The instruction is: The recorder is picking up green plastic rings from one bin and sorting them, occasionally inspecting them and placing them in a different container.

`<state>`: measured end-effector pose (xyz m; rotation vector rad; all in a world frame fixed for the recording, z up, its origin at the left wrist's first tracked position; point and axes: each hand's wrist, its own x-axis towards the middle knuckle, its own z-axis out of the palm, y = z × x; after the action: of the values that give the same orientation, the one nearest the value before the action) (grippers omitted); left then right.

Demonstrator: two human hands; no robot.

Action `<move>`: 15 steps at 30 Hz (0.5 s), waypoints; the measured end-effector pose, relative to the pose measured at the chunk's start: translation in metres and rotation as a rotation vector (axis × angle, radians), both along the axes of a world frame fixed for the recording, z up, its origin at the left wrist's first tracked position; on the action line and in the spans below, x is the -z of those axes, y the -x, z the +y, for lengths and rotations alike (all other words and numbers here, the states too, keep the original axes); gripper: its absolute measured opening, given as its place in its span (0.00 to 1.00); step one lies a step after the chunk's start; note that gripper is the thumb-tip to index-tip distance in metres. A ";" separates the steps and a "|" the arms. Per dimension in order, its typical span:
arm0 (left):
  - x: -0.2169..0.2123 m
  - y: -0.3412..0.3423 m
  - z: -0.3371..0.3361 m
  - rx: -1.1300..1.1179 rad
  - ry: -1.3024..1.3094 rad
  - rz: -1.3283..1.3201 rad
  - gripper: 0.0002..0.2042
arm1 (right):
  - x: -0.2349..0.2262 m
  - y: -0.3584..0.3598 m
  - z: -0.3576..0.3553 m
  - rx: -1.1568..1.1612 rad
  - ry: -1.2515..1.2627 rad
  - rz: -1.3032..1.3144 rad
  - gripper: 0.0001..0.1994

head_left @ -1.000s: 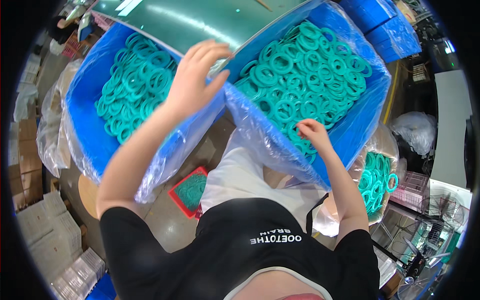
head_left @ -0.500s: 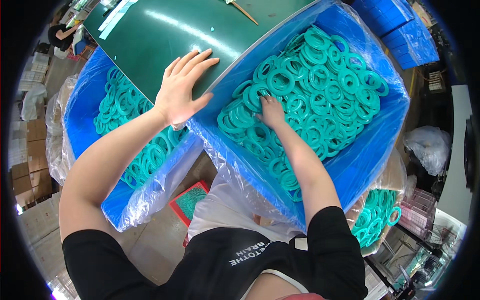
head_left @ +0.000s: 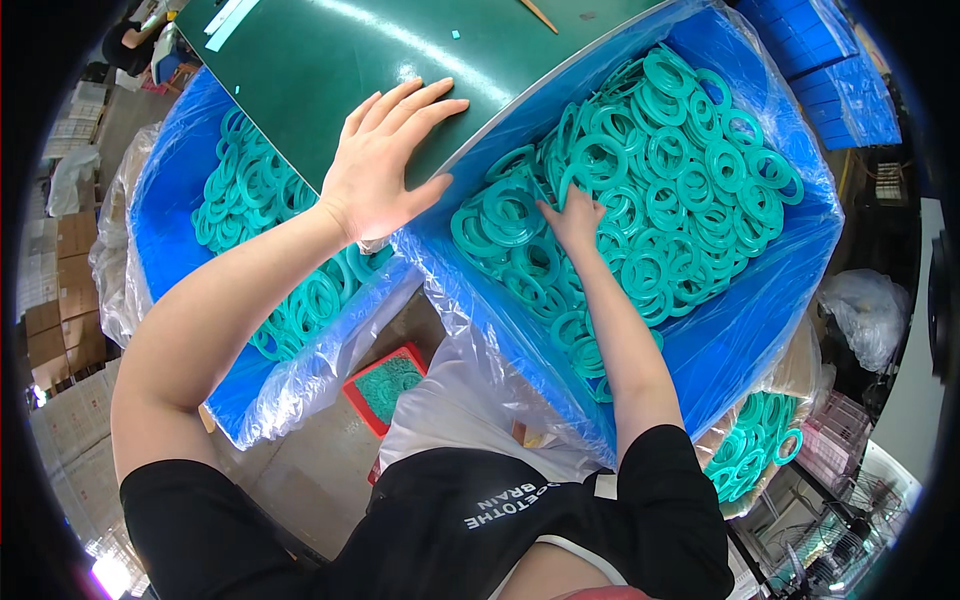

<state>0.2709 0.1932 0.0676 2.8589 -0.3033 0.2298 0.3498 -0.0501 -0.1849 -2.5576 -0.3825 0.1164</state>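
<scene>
My left hand [head_left: 385, 155] lies with its fingers spread on the green tabletop [head_left: 330, 70], near its right corner, holding nothing. To the right, my right hand [head_left: 577, 222] reaches into a blue bin [head_left: 745, 285] lined with clear plastic and heaped with flat teal rings [head_left: 665, 190]. Its thumb and fingers close on a teal ring [head_left: 572, 182] that stands tilted up from the heap. The fingertips are partly hidden among the rings, so I cannot tell whether more than one is held.
A second blue bin [head_left: 165, 215] of teal rings stands left, partly under the tabletop. A red tray [head_left: 352, 395] with small teal pieces sits on the floor. More rings [head_left: 752, 445] lie at lower right. A wooden stick [head_left: 540, 14] and pale strips [head_left: 232, 22] rest on the tabletop.
My right hand has shifted slightly right within the bin, and a ring at its fingers is now tipped up. My left hand stays spread on the tabletop; the whole view has shifted a little.
</scene>
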 end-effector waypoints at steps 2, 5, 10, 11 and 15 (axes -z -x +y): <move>0.001 0.000 0.002 0.007 0.001 -0.018 0.33 | -0.012 0.000 -0.004 -0.014 -0.100 0.020 0.20; 0.002 0.002 0.004 0.008 0.004 -0.020 0.33 | -0.027 0.010 -0.004 0.101 -0.261 0.076 0.17; 0.002 0.004 0.004 0.006 0.003 -0.029 0.32 | -0.017 0.014 0.007 0.037 -1.059 1.039 0.17; 0.002 0.002 0.003 0.009 -0.002 -0.036 0.32 | -0.002 0.012 0.006 0.020 -1.035 1.199 0.21; 0.003 0.002 0.003 0.010 0.006 -0.031 0.32 | 0.025 0.013 0.017 0.064 -0.205 0.353 0.32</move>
<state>0.2689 0.1966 0.0646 2.8498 -0.3221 0.2730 0.3368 -0.0328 -0.2098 -2.2858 -0.1670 0.4722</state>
